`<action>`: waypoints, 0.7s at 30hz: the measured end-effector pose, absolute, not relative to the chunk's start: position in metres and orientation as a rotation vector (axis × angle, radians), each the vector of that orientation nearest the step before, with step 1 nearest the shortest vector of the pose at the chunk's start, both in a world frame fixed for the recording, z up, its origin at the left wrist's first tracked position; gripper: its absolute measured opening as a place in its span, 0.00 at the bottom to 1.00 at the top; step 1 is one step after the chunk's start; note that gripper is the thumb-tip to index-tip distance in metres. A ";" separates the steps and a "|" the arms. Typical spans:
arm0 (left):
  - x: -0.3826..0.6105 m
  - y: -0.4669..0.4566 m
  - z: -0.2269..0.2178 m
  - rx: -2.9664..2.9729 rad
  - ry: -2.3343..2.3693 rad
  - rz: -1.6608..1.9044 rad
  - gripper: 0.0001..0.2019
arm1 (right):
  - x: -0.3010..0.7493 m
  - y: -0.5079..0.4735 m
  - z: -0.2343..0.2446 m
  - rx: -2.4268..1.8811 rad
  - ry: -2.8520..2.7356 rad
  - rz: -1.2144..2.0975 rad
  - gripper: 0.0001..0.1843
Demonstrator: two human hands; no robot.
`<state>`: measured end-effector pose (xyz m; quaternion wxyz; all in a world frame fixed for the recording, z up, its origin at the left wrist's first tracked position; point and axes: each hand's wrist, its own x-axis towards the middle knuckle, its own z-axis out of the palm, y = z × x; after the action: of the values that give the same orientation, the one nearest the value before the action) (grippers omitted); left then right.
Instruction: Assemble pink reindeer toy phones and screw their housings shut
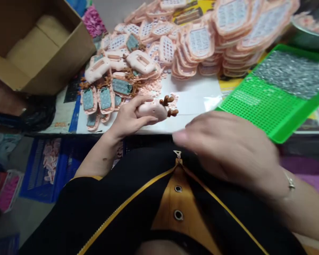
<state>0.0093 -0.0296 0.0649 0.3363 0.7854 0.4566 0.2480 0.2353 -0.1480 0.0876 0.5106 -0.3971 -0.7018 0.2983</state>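
My left hand point(131, 118) is closed around a pale pink plastic toy case with brown antlers point(152, 109), held level above the front of the white work surface point(192, 95). The antlers point right. My right hand point(228, 145), smeared by motion, hovers in front of the table edge, right of the case and apart from it. Its fingers are curled out of sight, so I cannot tell whether it holds anything. Left of my left hand lie several antlered cases with grey-green inserts point(105, 98). Small pink pieces point(151, 88) are heaped just behind the held case.
Stacked pink panels with printed sheets point(199, 44) stand at the back. A green perforated tray point(263, 106) of small silvery parts point(295, 74) is at right, beside a metal bowl point(312, 35). A cardboard box point(50, 60) is at left; a blue crate point(42, 170) sits below.
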 end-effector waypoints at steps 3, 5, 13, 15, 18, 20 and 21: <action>-0.056 -0.037 0.081 1.948 1.347 0.486 0.28 | 0.239 -0.105 0.045 -0.920 -1.948 0.399 0.15; -0.113 -0.049 0.099 1.917 1.520 0.262 0.27 | 0.237 -0.093 0.021 -0.929 -2.014 0.427 0.15; -0.183 -0.041 0.129 2.040 2.136 0.282 0.30 | 0.213 -0.083 0.000 -0.981 -2.406 0.477 0.16; -0.158 -0.001 0.116 2.123 2.062 0.365 0.34 | 0.207 -0.083 0.002 -1.004 -2.524 0.461 0.16; -0.124 0.070 0.097 2.292 1.828 0.521 0.40 | 0.206 -0.084 0.003 -1.058 -2.558 0.488 0.15; -0.109 0.112 0.091 2.337 1.759 0.508 0.46 | 0.207 -0.085 0.002 -1.113 -2.515 0.531 0.15; -0.104 0.128 0.090 2.343 1.731 0.461 0.48 | 0.207 -0.085 0.000 -1.137 -2.494 0.559 0.15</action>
<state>-0.1040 0.1283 0.0899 0.0958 0.7907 0.5842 0.1557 0.2072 -0.0849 0.0004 0.1712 -0.4005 -0.8784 0.1970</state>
